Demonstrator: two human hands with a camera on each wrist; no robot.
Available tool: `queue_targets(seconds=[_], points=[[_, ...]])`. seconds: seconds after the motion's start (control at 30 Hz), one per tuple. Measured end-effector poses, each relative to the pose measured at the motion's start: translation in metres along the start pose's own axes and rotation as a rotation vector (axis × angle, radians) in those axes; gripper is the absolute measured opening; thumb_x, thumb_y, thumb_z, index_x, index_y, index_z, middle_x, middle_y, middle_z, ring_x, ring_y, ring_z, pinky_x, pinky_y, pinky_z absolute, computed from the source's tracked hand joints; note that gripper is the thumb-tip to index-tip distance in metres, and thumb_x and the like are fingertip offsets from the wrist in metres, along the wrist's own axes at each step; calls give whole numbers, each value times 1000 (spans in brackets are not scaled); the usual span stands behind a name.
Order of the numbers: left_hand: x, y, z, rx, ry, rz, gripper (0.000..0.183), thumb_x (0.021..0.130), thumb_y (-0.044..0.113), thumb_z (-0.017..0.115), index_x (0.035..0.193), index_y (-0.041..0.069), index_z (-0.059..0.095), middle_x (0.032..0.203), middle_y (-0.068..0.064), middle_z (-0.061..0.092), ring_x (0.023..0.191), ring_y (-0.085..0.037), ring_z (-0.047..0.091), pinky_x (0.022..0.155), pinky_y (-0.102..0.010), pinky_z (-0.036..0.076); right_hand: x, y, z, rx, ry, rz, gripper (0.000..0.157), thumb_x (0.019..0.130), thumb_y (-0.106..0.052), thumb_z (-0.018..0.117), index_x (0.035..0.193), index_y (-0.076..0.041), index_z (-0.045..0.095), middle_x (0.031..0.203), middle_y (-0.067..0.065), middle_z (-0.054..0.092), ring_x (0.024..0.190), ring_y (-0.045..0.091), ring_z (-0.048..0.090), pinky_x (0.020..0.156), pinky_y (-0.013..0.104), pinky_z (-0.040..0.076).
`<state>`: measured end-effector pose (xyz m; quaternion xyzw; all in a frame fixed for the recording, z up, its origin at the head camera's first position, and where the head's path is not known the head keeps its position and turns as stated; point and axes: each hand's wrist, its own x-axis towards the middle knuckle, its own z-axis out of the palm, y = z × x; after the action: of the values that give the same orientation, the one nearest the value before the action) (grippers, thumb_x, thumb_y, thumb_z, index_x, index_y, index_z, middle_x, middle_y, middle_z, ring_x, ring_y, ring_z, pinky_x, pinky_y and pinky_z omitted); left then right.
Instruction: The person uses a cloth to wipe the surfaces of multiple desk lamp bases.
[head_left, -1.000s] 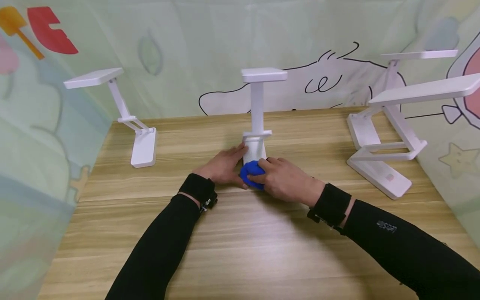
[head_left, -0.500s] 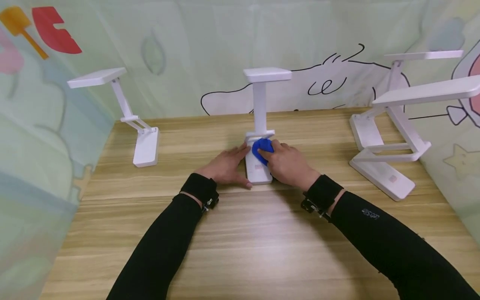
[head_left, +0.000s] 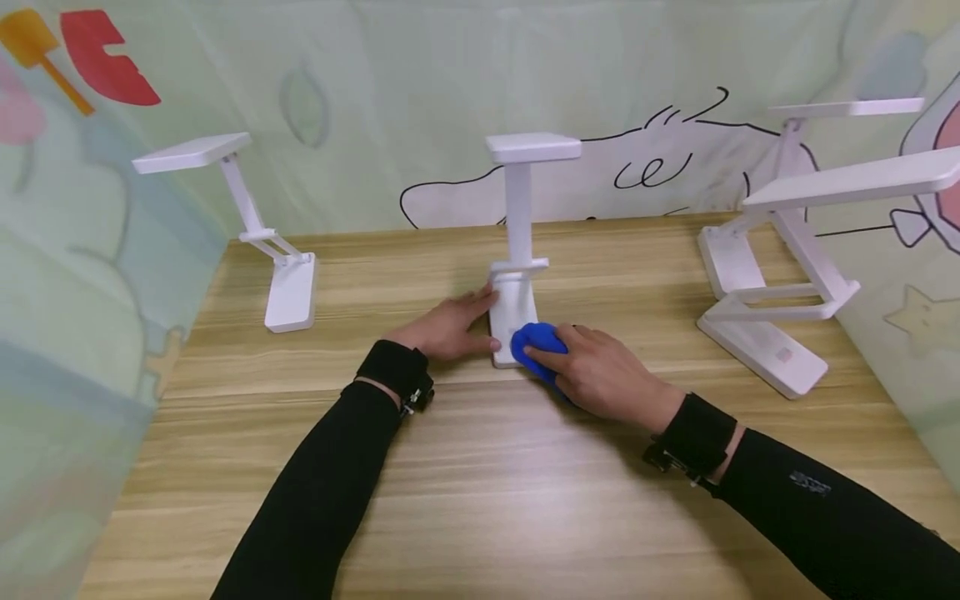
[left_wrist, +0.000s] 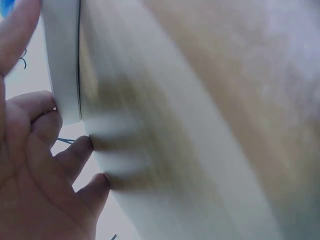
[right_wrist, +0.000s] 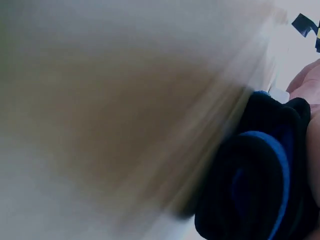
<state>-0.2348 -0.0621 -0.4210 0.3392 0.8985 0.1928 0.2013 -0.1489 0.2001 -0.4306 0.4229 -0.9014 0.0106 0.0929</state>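
Observation:
In the head view, a white desk lamp (head_left: 512,307) stands in the middle of the wooden table, its base toward me. My left hand (head_left: 452,327) rests against the left side of that base, fingers and thumb spread along it. The left wrist view shows the fingertips (left_wrist: 84,146) at the table surface and the base's edge (left_wrist: 65,60). My right hand (head_left: 603,371) grips a folded blue cloth (head_left: 538,346) over the base's front right corner. Seen from the right wrist, the cloth (right_wrist: 260,170) is bunched in thick dark folds with a bright blue edge.
Another white lamp (head_left: 291,292) stands at the back left. On the right, two more white lamps stand close together, the nearer one's base (head_left: 765,354) angled toward me. Printed cloth walls (head_left: 360,108) surround the wooden table (head_left: 480,500) at back and sides.
My right hand wiped the blue cloth up the lamp's base, then back down to its front right corner. My left hand stays by the base's left side.

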Motion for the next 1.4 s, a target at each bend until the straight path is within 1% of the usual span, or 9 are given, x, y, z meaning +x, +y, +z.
queue_targets(seconds=[0.13, 0.23, 0.33, 0.5, 0.63, 0.9, 1.1, 1.23, 1.4], points=[[-1, 0, -2, 4, 20, -6, 75, 98, 45, 51, 155, 14, 14, 163, -5, 7, 146, -28, 12, 119, -45, 17, 0, -6, -2, -71, -3, -40, 50, 90, -25, 64, 138, -16, 54, 113, 19, 58, 95, 32, 55, 79, 47, 54], [-1, 0, -1, 23, 37, -7, 74, 98, 44, 51, 155, 13, 16, 162, -7, 10, 145, -29, 14, 118, -45, 19, 9, -20, -5, -174, -4, -87, 45, 93, -28, 61, 137, -18, 56, 106, 16, 56, 85, 31, 53, 70, 42, 53], [-1, 0, -1, 24, 50, -11, 75, 97, 43, 53, 155, 13, 17, 162, -8, 11, 145, -29, 17, 118, -43, 22, 22, -37, -6, -271, -24, -130, 38, 96, -25, 55, 133, -16, 58, 100, 14, 52, 76, 30, 48, 61, 37, 47], [0, 2, 0, 16, 61, -12, 75, 96, 43, 55, 155, 12, 19, 161, -8, 14, 144, -27, 20, 117, -41, 25, 31, -54, -7, -368, -83, -96, 34, 96, -23, 51, 127, -14, 61, 96, 15, 52, 73, 30, 48, 55, 36, 43], [3, 5, -1, 29, 59, -1, 76, 96, 43, 56, 154, 11, 21, 161, -9, 14, 144, -27, 20, 117, -41, 24, 24, -53, -9, -370, -112, -59, 34, 95, -24, 54, 126, -13, 62, 96, 15, 53, 73, 29, 50, 56, 37, 45], [7, 14, -1, 21, 54, -17, 77, 94, 43, 58, 154, 11, 21, 161, -9, 14, 144, -26, 21, 117, -39, 23, 4, -36, -14, -356, -142, -83, 34, 95, -24, 54, 126, -13, 61, 97, 15, 51, 76, 31, 50, 57, 38, 46], [8, 16, -2, 13, 37, -25, 77, 95, 44, 56, 154, 11, 19, 162, -9, 11, 145, -27, 18, 118, -39, 21, -11, -29, -19, -380, -147, -55, 27, 94, -24, 54, 114, -8, 66, 94, 15, 49, 74, 32, 50, 57, 40, 46], [5, 13, -2, -1, 42, -32, 76, 96, 42, 57, 154, 11, 20, 162, -9, 11, 145, -27, 18, 118, -39, 20, -7, -37, -20, -403, -140, -34, 26, 94, -25, 55, 105, -7, 69, 89, 15, 48, 68, 30, 47, 54, 38, 44], [4, 10, 1, 6, 53, -32, 77, 95, 41, 58, 154, 11, 20, 161, -9, 13, 144, -27, 20, 117, -40, 23, 12, -52, -13, -390, -95, -118, 28, 95, -24, 55, 116, -8, 66, 93, 14, 49, 69, 29, 44, 55, 36, 43]])
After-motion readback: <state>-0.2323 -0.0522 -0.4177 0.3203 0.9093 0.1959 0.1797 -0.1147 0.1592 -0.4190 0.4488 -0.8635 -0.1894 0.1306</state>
